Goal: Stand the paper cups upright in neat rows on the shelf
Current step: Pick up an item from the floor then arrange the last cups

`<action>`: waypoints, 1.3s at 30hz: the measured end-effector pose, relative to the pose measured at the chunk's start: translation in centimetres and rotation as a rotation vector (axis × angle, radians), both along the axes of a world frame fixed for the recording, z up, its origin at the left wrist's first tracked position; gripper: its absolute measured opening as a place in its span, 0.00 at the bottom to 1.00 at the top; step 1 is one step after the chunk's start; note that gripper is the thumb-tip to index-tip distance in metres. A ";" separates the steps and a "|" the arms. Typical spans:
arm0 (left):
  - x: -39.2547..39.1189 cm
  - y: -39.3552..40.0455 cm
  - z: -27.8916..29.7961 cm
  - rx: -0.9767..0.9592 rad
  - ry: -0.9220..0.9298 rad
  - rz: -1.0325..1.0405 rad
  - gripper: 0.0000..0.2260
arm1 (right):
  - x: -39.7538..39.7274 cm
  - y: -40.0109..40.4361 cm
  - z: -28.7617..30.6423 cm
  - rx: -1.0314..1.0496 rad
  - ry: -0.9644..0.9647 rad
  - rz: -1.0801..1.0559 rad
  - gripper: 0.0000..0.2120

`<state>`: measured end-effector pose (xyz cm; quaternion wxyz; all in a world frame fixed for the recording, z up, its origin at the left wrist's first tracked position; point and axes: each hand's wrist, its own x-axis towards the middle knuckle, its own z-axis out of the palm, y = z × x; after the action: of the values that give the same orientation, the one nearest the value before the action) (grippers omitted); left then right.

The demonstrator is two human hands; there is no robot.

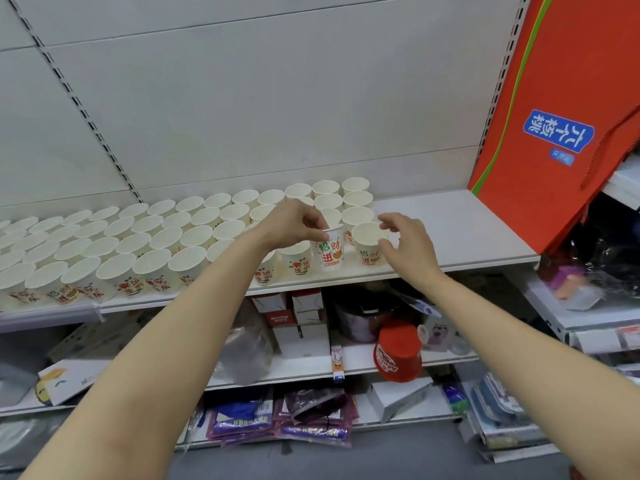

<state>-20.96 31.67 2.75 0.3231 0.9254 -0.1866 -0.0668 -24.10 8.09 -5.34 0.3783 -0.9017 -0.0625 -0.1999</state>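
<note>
Several white paper cups with red and green print stand upright in rows on the white shelf. My left hand pinches the rim of one printed cup, held slightly above its neighbours near the front of the right end. My right hand hovers with spread fingers around the rim of the rightmost front cup, thumb and fingertips close to it; a firm grip is not visible.
An orange gift bag leans at the shelf's right end. Bare shelf lies right of the cups. Lower shelves hold boxes, a red bucket and packets. The white back panel rises behind.
</note>
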 end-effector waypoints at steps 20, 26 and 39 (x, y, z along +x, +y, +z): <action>1.0 -0.7 -5.6 0.250 -0.261 0.042 0.05 | 1.9 -0.8 -0.1 -0.388 -0.005 0.162 0.05; 0.9 -0.8 -5.8 0.256 -0.283 0.047 0.07 | 1.8 -0.6 0.1 -0.423 -0.004 0.145 0.05; 0.6 -1.1 -6.1 0.241 -0.231 0.097 0.05 | 1.4 0.0 0.4 -0.448 -0.007 0.108 0.08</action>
<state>-20.33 30.61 -3.31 0.1890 0.9669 -0.1684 0.0335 -22.67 8.05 -4.95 0.1784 -0.9578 -0.1548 -0.1638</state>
